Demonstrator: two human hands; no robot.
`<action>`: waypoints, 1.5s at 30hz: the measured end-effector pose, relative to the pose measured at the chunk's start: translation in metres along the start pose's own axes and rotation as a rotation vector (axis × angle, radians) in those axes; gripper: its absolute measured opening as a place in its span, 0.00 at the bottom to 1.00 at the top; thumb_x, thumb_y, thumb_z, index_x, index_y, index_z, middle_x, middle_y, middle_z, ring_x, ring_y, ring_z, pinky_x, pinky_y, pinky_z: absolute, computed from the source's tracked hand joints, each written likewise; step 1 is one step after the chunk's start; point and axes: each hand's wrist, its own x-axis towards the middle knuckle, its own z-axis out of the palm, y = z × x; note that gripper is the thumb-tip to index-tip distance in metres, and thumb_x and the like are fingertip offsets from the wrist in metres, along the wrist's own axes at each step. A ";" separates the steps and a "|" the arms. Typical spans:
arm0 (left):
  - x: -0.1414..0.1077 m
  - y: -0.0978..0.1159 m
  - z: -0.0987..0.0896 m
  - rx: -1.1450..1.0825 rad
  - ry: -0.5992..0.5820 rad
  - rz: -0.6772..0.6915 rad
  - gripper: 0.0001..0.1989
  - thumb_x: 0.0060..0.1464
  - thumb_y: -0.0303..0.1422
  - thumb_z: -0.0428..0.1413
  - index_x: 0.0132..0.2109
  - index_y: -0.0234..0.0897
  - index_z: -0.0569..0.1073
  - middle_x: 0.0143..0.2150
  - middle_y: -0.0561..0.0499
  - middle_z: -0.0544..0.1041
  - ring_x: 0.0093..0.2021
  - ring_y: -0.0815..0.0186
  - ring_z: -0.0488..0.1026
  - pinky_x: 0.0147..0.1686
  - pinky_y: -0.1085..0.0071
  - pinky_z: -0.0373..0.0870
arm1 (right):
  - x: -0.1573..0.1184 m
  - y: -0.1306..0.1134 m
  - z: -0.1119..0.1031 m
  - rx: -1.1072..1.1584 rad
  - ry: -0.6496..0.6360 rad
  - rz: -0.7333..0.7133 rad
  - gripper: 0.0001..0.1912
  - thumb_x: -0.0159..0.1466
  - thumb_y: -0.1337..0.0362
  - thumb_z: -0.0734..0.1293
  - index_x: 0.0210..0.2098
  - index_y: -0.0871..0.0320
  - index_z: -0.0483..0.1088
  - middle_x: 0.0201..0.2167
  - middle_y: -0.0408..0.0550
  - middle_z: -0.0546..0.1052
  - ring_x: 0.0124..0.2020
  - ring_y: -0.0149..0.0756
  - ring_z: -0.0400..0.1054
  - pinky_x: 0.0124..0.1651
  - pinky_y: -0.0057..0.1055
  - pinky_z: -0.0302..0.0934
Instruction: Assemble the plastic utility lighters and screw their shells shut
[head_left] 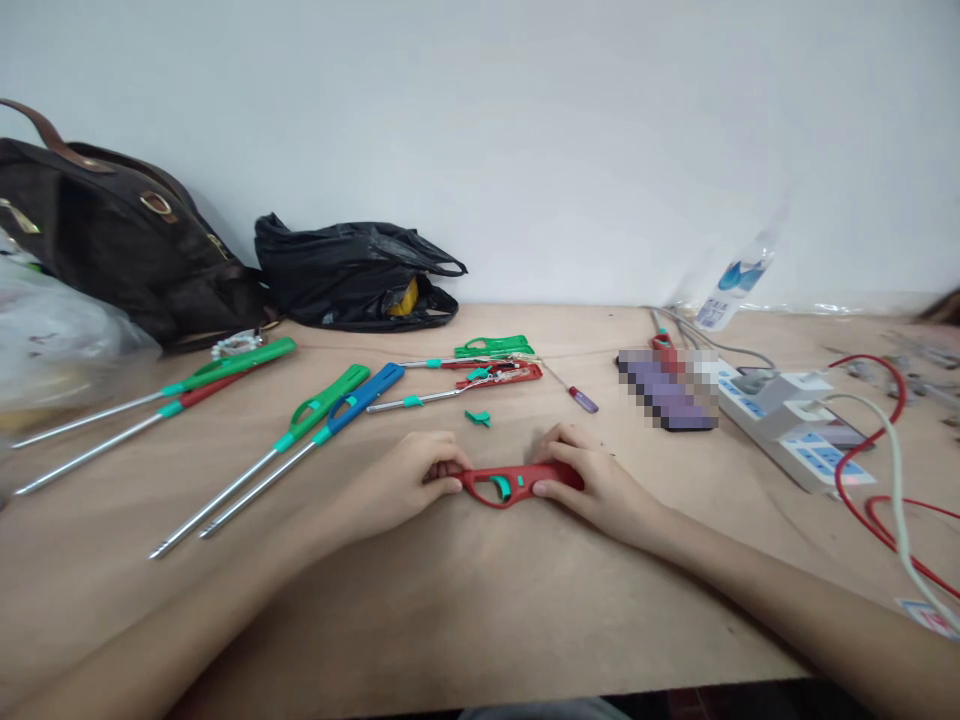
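Fingers [442, 487] of your left hand [409, 480] and right hand [592, 480] pinch the red lighter handle [517, 484] on the table [465, 600] — seemingly mid-assembly — four finished lighters [300, 440] lie left, loose parts [491, 368] remain behind.

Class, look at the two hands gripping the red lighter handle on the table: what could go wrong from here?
The small teal piece lying loose just beyond the red lighter handle could be knocked away by the left hand or right hand. The red cable loops close to the right forearm and might snag.
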 end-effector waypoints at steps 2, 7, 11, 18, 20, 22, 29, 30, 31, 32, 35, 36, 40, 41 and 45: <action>0.000 0.001 0.001 0.053 0.017 0.032 0.09 0.60 0.30 0.50 0.39 0.37 0.76 0.35 0.50 0.73 0.35 0.66 0.70 0.34 0.72 0.65 | 0.000 0.002 0.000 -0.034 -0.003 -0.017 0.06 0.66 0.62 0.66 0.39 0.58 0.71 0.42 0.51 0.70 0.44 0.39 0.67 0.48 0.38 0.65; -0.002 0.001 0.003 0.187 0.019 0.042 0.11 0.61 0.29 0.48 0.39 0.35 0.76 0.36 0.49 0.71 0.34 0.65 0.70 0.34 0.71 0.64 | -0.002 0.005 0.001 -0.134 0.000 -0.102 0.13 0.66 0.59 0.66 0.48 0.57 0.70 0.45 0.54 0.71 0.47 0.43 0.67 0.50 0.43 0.66; -0.003 -0.001 0.005 0.227 0.039 0.061 0.12 0.61 0.29 0.48 0.39 0.35 0.76 0.37 0.49 0.71 0.35 0.64 0.70 0.34 0.71 0.64 | -0.002 0.006 0.002 -0.185 -0.001 -0.184 0.14 0.65 0.59 0.67 0.49 0.57 0.69 0.45 0.54 0.72 0.47 0.44 0.67 0.49 0.45 0.66; -0.003 -0.004 0.006 0.179 0.041 0.085 0.13 0.62 0.30 0.47 0.41 0.36 0.76 0.37 0.48 0.71 0.36 0.64 0.70 0.36 0.70 0.65 | -0.001 0.006 0.005 -0.172 0.052 -0.187 0.11 0.66 0.60 0.66 0.47 0.57 0.70 0.44 0.54 0.73 0.45 0.44 0.67 0.49 0.45 0.66; -0.003 -0.004 0.006 0.176 0.040 0.087 0.13 0.62 0.30 0.47 0.41 0.36 0.76 0.37 0.48 0.71 0.36 0.64 0.70 0.36 0.70 0.65 | -0.001 0.006 0.006 -0.167 0.049 -0.173 0.11 0.66 0.61 0.66 0.46 0.57 0.70 0.43 0.54 0.73 0.45 0.44 0.67 0.48 0.44 0.66; -0.003 -0.003 0.005 0.178 0.037 0.081 0.13 0.62 0.30 0.47 0.41 0.36 0.76 0.37 0.48 0.72 0.36 0.64 0.70 0.36 0.70 0.65 | -0.001 0.006 0.007 -0.155 0.044 -0.163 0.11 0.66 0.61 0.66 0.47 0.57 0.70 0.44 0.53 0.73 0.45 0.44 0.67 0.49 0.44 0.66; -0.002 0.000 0.001 0.086 0.032 0.077 0.11 0.62 0.31 0.49 0.44 0.36 0.76 0.39 0.49 0.75 0.38 0.63 0.72 0.38 0.69 0.67 | 0.000 0.004 0.004 -0.102 0.074 -0.148 0.12 0.66 0.60 0.65 0.48 0.56 0.70 0.45 0.53 0.73 0.46 0.43 0.66 0.51 0.44 0.65; -0.002 0.000 0.000 0.068 0.034 0.079 0.10 0.61 0.31 0.50 0.44 0.37 0.75 0.39 0.49 0.75 0.38 0.63 0.72 0.38 0.69 0.67 | 0.000 0.004 0.003 -0.092 0.077 -0.142 0.12 0.67 0.60 0.65 0.48 0.56 0.70 0.45 0.53 0.73 0.46 0.43 0.67 0.51 0.43 0.65; -0.002 -0.001 0.000 0.055 0.034 0.077 0.09 0.60 0.31 0.51 0.44 0.37 0.75 0.39 0.49 0.76 0.39 0.63 0.72 0.38 0.69 0.67 | 0.000 0.003 0.002 -0.082 0.077 -0.134 0.12 0.67 0.60 0.65 0.48 0.56 0.70 0.45 0.53 0.73 0.46 0.43 0.67 0.51 0.43 0.65; -0.001 -0.001 -0.001 0.047 0.033 0.075 0.09 0.60 0.31 0.52 0.44 0.37 0.75 0.39 0.50 0.76 0.39 0.63 0.72 0.38 0.69 0.67 | 0.000 0.003 0.001 -0.075 0.074 -0.126 0.12 0.67 0.60 0.65 0.49 0.56 0.70 0.45 0.52 0.73 0.46 0.43 0.67 0.51 0.43 0.64; -0.001 -0.001 -0.001 0.036 0.039 0.080 0.08 0.59 0.31 0.53 0.43 0.37 0.75 0.39 0.50 0.76 0.38 0.64 0.72 0.38 0.69 0.67 | 0.001 0.004 0.001 -0.065 0.059 -0.115 0.13 0.66 0.60 0.66 0.49 0.55 0.70 0.45 0.52 0.73 0.46 0.42 0.67 0.51 0.43 0.64; 0.000 -0.002 -0.002 0.036 0.038 0.082 0.08 0.58 0.31 0.53 0.43 0.36 0.75 0.39 0.50 0.77 0.38 0.64 0.72 0.37 0.69 0.67 | 0.001 0.004 0.002 -0.063 0.055 -0.117 0.13 0.66 0.60 0.66 0.49 0.55 0.70 0.45 0.52 0.73 0.47 0.42 0.67 0.51 0.43 0.64; 0.000 -0.003 -0.002 0.025 0.027 0.067 0.08 0.57 0.31 0.54 0.43 0.36 0.75 0.38 0.49 0.77 0.37 0.64 0.72 0.37 0.70 0.67 | 0.000 0.004 0.004 -0.062 0.049 -0.113 0.12 0.66 0.61 0.66 0.48 0.56 0.71 0.44 0.52 0.73 0.47 0.42 0.67 0.52 0.43 0.65; -0.001 -0.003 -0.002 0.022 0.023 0.062 0.08 0.57 0.32 0.55 0.43 0.36 0.74 0.39 0.49 0.77 0.37 0.63 0.73 0.37 0.70 0.67 | 0.000 0.004 0.004 -0.061 0.048 -0.110 0.12 0.66 0.61 0.66 0.48 0.56 0.71 0.44 0.52 0.73 0.47 0.42 0.67 0.52 0.43 0.65; -0.001 -0.003 -0.002 0.033 0.010 0.040 0.08 0.57 0.32 0.55 0.43 0.36 0.75 0.39 0.49 0.76 0.39 0.62 0.73 0.38 0.69 0.68 | 0.000 0.004 0.005 -0.034 0.044 -0.101 0.11 0.66 0.61 0.66 0.48 0.56 0.71 0.45 0.53 0.72 0.48 0.42 0.68 0.53 0.43 0.65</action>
